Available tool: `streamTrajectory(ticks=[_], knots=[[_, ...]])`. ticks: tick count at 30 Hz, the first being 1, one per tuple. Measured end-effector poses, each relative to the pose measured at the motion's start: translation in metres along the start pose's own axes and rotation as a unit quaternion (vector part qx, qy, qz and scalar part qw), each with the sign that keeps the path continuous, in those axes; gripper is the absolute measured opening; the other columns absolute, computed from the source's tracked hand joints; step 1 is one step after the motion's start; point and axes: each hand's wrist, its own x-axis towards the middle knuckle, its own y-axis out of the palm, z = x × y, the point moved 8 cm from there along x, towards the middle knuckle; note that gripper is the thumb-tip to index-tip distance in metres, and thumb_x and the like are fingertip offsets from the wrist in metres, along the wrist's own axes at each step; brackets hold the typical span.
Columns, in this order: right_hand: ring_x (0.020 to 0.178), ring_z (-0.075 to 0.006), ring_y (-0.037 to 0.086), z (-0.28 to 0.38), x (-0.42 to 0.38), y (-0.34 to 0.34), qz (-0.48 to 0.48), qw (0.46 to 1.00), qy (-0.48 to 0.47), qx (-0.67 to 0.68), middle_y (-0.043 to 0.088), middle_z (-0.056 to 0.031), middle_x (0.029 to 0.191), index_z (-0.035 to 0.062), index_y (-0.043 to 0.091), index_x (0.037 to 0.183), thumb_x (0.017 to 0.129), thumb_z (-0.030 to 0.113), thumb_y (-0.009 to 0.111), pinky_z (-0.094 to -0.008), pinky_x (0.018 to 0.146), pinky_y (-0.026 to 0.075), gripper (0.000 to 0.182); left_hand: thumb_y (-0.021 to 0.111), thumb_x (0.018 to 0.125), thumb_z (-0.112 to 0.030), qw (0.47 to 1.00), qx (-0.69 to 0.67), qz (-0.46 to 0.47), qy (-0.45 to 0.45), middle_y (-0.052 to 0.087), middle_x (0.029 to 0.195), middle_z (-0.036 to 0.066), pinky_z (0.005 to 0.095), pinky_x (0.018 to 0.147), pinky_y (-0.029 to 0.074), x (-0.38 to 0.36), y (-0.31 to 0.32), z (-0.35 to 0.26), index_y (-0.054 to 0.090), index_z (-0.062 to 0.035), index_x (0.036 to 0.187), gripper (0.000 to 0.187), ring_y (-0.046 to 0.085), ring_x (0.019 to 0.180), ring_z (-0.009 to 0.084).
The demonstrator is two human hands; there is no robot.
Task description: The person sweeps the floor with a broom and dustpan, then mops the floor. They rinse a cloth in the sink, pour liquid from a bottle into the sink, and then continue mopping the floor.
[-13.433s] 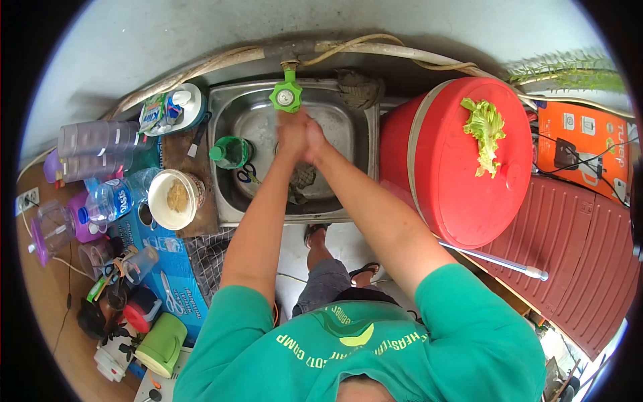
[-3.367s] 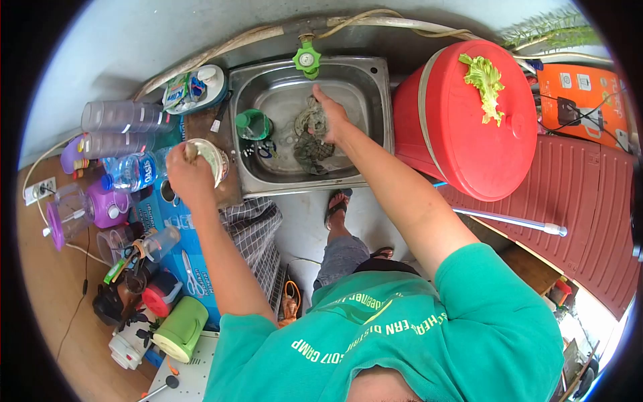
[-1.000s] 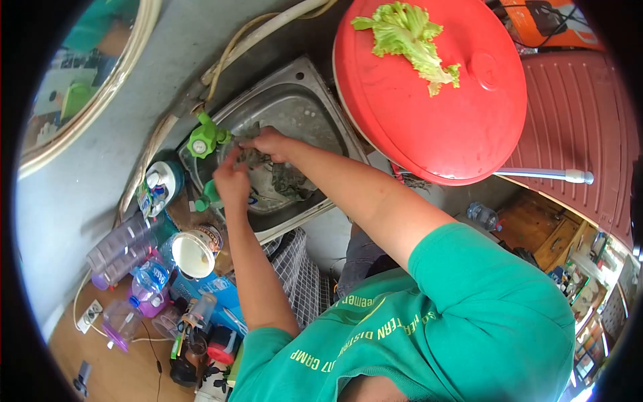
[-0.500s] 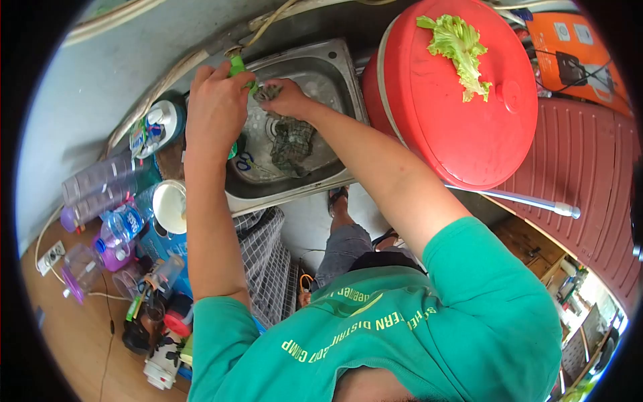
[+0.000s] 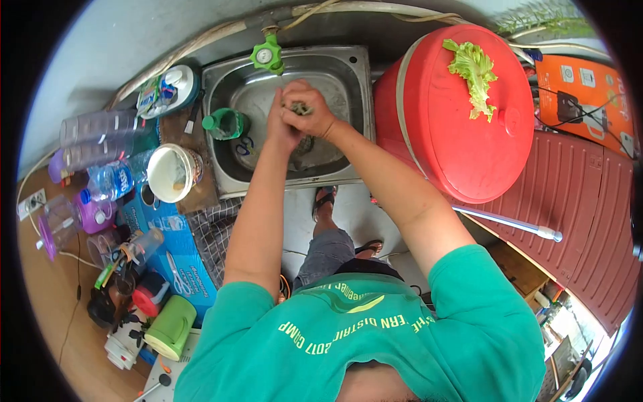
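Both hands come together over the metal sink (image 5: 358, 100), a little below the green tap (image 5: 266, 59). My left hand (image 5: 281, 120) is closed on a wet, grey-green cloth (image 5: 301, 107), pressed against my right hand. Closed round the same bunched cloth, my right hand (image 5: 316, 115) covers much of it. More cloth hangs below the hands, partly hidden by the wrists. Whether water runs from the tap is hard to see. In the sink's left side lie a green plastic bottle (image 5: 231, 124) and something with blue loop handles (image 5: 245, 145).
A big red lidded container (image 5: 442, 134) stands right of the sink, a lettuce leaf (image 5: 474, 74) on its lid. To the left are a white tub (image 5: 171, 174), several clear bottles and a green jug (image 5: 171, 327). A pale rod (image 5: 509, 222) juts out below the container.
My left hand has left the tap and joined my right hand on the cloth. The cloth, spread lower in the sink before, is now bunched between both hands.
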Motion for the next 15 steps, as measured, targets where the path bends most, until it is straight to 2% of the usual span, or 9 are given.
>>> streamTrajectory(ticks=[2,3,5,6,8,11,12,14,15], knots=[[0.073,-0.0207,0.053,0.001,-0.006,-0.002,-0.078,0.997,-0.012,-0.026,0.059,-0.0044,0.077,0.0063,0.053,0.065,0.074,0.004,0.070,-0.0358,0.072,0.045,0.019,0.061,0.092,-0.032,0.997,-0.018,0.004,0.068,0.067,0.097,0.007,0.0360,0.070,0.051,0.003,0.004,-0.003,0.068,-0.0020,0.100,0.032,0.064,0.090,0.0213],[0.071,-0.0177,0.054,-0.021,-0.016,-0.008,-0.179,0.978,0.103,0.034,0.058,-0.0041,0.074,0.0061,0.052,0.064,0.077,0.006,0.071,-0.0331,0.067,0.045,0.023,0.061,0.092,-0.032,0.997,-0.021,0.002,0.072,0.067,0.097,0.007,0.0360,0.070,0.051,0.003,0.007,-0.002,0.068,-0.0020,0.100,0.032,0.064,0.090,0.0213],[0.068,-0.0089,0.052,-0.045,-0.040,-0.009,-0.301,0.864,0.336,0.224,0.056,-0.0008,0.068,0.0066,0.051,0.063,0.084,0.002,0.067,-0.0277,0.057,0.043,0.027,0.061,0.089,-0.033,0.946,0.228,-0.144,0.182,0.070,0.082,0.013,0.0389,0.065,0.051,-0.015,0.008,-0.027,0.070,-0.0043,0.083,0.031,0.067,0.073,0.0282],[0.068,-0.0089,0.052,-0.039,-0.034,-0.011,-0.300,0.865,0.335,0.223,0.056,-0.0008,0.068,0.0066,0.051,0.063,0.084,0.002,0.067,-0.0277,0.057,0.043,0.027,0.061,0.089,-0.033,0.946,0.225,-0.143,0.183,0.070,0.082,0.013,0.0389,0.065,0.051,-0.021,0.013,-0.032,0.070,-0.0043,0.083,0.031,0.067,0.073,0.0282],[0.070,-0.0109,0.056,-0.039,-0.042,-0.002,-0.390,0.722,0.393,0.414,0.058,-0.0021,0.074,0.0062,0.054,0.070,0.084,0.000,0.065,-0.0305,0.058,0.047,0.019,0.062,0.086,-0.027,0.734,0.550,-0.184,0.353,0.060,0.060,0.017,0.0426,0.056,0.048,-0.059,0.050,-0.071,0.069,-0.0052,0.073,0.026,0.062,0.056,0.0322],[0.071,-0.0150,0.059,-0.041,-0.035,0.007,-0.395,0.624,0.474,0.480,0.060,-0.0054,0.077,0.0054,0.056,0.079,0.085,0.002,0.064,-0.0340,0.061,0.051,0.010,0.067,0.081,-0.025,0.623,0.564,-0.104,0.531,0.053,0.053,0.020,0.0437,0.051,0.046,-0.092,0.088,-0.088,0.062,-0.0022,0.061,0.031,0.058,0.051,0.0379],[0.071,-0.0150,0.059,-0.046,-0.030,0.002,-0.395,0.625,0.474,0.479,0.060,-0.0054,0.077,0.0054,0.056,0.079,0.085,0.002,0.064,-0.0340,0.061,0.051,0.010,0.067,0.081,-0.025,0.624,0.564,-0.103,0.531,0.053,0.053,0.020,0.0437,0.051,0.046,-0.095,0.090,-0.094,0.062,-0.0022,0.061,0.031,0.058,0.051,0.0379],[0.073,-0.0198,0.062,-0.044,-0.019,0.023,-0.221,0.591,0.526,0.570,0.061,-0.0057,0.080,0.0057,0.058,0.085,0.088,0.009,0.064,-0.0367,0.063,0.053,0.007,0.068,0.079,-0.023,0.479,0.627,-0.022,0.614,0.056,0.056,0.018,0.0443,0.048,0.045,-0.118,0.115,-0.097,0.056,-0.0040,0.058,0.031,0.058,0.052,0.0384],[0.073,-0.0198,0.062,-0.041,-0.018,0.020,-0.222,0.589,0.528,0.570,0.061,-0.0057,0.080,0.0057,0.058,0.085,0.088,0.009,0.064,-0.0367,0.063,0.053,0.007,0.068,0.078,-0.019,0.460,0.627,0.015,0.629,0.054,0.055,0.016,0.0431,0.048,0.046,-0.123,0.120,-0.099,0.050,-0.0047,0.055,0.033,0.057,0.050,0.0359]])
